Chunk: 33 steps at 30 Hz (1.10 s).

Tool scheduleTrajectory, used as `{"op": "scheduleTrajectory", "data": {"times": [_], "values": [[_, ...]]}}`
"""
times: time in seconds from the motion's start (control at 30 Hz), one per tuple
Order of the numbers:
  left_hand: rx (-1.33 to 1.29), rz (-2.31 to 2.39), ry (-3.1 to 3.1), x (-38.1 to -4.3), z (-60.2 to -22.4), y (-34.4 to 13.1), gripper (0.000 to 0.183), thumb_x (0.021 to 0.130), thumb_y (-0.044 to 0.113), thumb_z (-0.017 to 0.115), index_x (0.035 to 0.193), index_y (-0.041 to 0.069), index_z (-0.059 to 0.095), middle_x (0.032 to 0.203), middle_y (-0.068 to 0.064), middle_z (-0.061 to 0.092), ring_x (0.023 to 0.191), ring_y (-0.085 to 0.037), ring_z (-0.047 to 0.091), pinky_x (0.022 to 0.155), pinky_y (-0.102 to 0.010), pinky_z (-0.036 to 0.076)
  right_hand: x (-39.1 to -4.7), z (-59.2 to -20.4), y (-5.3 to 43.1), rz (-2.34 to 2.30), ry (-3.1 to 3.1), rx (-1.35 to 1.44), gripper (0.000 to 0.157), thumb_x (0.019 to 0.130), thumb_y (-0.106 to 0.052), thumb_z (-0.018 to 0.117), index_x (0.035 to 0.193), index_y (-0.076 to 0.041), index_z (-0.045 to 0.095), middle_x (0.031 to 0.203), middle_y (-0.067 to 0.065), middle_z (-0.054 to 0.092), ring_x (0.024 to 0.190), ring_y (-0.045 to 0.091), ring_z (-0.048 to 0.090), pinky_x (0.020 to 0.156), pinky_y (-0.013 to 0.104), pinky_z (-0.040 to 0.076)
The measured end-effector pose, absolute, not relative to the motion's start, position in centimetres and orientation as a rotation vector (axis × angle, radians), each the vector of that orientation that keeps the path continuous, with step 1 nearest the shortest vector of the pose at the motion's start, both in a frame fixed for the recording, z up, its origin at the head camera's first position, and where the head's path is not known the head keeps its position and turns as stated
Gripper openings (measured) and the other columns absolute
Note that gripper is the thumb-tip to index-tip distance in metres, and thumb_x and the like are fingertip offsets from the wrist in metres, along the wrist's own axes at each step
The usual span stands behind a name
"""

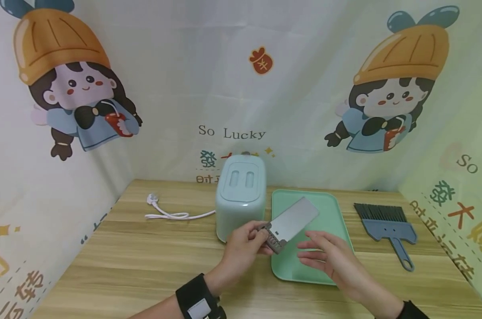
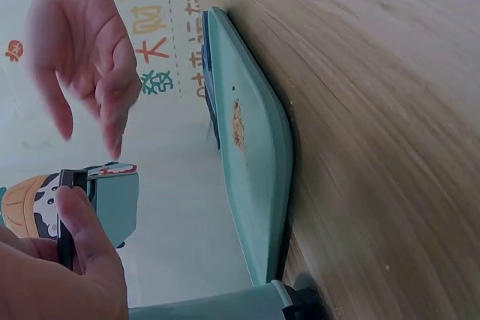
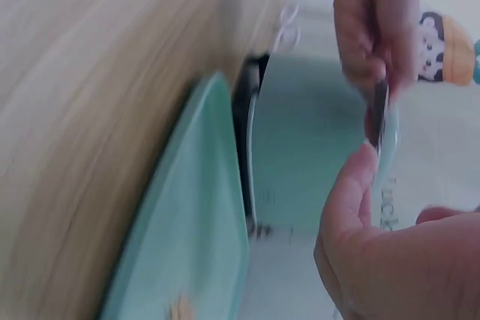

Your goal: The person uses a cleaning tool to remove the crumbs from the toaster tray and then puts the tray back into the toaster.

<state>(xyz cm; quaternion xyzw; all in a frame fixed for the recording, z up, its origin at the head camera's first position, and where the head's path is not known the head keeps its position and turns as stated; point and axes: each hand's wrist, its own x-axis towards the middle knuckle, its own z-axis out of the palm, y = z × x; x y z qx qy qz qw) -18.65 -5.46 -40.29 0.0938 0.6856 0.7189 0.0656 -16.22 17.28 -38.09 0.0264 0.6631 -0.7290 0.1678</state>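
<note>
My left hand [image 1: 241, 248] pinches the grey end of a crumb tray [image 1: 298, 216], a flat metal plate, between thumb and fingers. The plate slants up to the right above a green serving tray [image 1: 282, 268]. Just right of it is my right hand [image 1: 338, 261], fingers loosely extended and holding nothing. Brown crumbs [image 2: 238, 125] lie on the serving tray in the left wrist view. Behind my left hand stands a pale green toaster [image 1: 241, 212] with a cover over its top.
A white power cord [image 1: 177, 216] with a plug runs left from the toaster. Right of the serving tray lies a blue-grey brush [image 1: 388, 228] with dark bristles, on the wooden table [image 1: 145, 274]. A printed cloth [image 1: 177, 79] hangs behind and at both sides.
</note>
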Motion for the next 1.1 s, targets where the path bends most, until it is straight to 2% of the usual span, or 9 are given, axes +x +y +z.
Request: {"op": "scheduleTrajectory", "data": {"times": [0.3,0.47,0.6,0.73,0.87,0.97,1.1], "values": [[0.279,2.195,2.022,-17.7,-39.4,-5.3,0.031,0.097,0.009,0.054,0.126,-0.001,0.054,0.096,-0.014,0.068,0.080,-0.025,0.066,0.073,-0.031,0.056,-17.5,-39.1,12.9,-2.233,1.770,0.174,0.032,0.103,-0.018,0.041,0.124,0.006,0.044,0.114,0.020,0.055,0.098,0.026,0.060,0.087,0.035,0.051],[0.374,2.090,2.115,-18.1,-39.5,-5.7,0.031,0.097,0.017,0.057,0.125,0.002,0.055,0.092,-0.012,0.068,0.078,-0.024,0.067,0.071,-0.031,0.057,-17.9,-39.1,12.8,-2.231,1.817,0.172,0.028,0.102,-0.012,0.042,0.124,0.005,0.045,0.113,0.018,0.056,0.098,0.024,0.060,0.084,0.031,0.052],[0.607,1.792,2.533,-19.1,-39.1,-7.1,0.020,0.098,0.026,0.057,0.108,0.011,0.066,0.081,0.001,0.068,0.067,-0.011,0.064,0.061,-0.026,0.056,-18.0,-38.8,13.7,-2.207,1.851,0.164,0.031,0.101,-0.011,0.042,0.127,0.006,0.041,0.113,0.018,0.055,0.097,0.022,0.060,0.082,0.030,0.053],[0.844,1.391,3.148,-19.8,-36.9,-9.2,0.011,0.095,0.026,0.059,0.090,0.019,0.067,0.075,0.012,0.062,0.065,0.000,0.055,0.056,-0.020,0.050,-17.8,-38.7,14.7,-2.164,1.905,0.142,0.032,0.101,-0.011,0.043,0.129,0.006,0.040,0.110,0.016,0.058,0.093,0.021,0.060,0.080,0.029,0.054],[0.892,1.281,3.410,-21.4,-34.8,-11.2,0.010,0.094,0.024,0.059,0.097,0.019,0.066,0.086,0.010,0.065,0.076,-0.002,0.057,0.062,-0.024,0.050,-17.3,-38.9,15.6,-2.065,1.998,0.115,0.026,0.100,-0.011,0.045,0.120,0.005,0.043,0.099,0.011,0.061,0.085,0.019,0.059,0.073,0.028,0.054],[0.787,1.337,3.413,-23.2,-33.8,-12.2,0.017,0.094,0.025,0.058,0.108,0.018,0.065,0.104,0.006,0.064,0.093,-0.010,0.057,0.075,-0.033,0.050,-16.7,-39.2,16.2,-1.974,2.031,0.082,0.025,0.099,-0.011,0.045,0.119,0.005,0.043,0.097,0.010,0.062,0.083,0.019,0.058,0.070,0.028,0.053],[0.618,1.380,3.311,-25.5,-33.8,-12.7,0.031,0.094,0.029,0.059,0.122,0.017,0.058,0.127,0.000,0.054,0.117,-0.017,0.046,0.095,-0.043,0.042,-15.7,-40.0,16.4,-1.867,2.013,0.013,0.027,0.099,-0.014,0.047,0.119,0.005,0.042,0.093,0.005,0.061,0.081,0.016,0.057,0.069,0.029,0.052]]}}
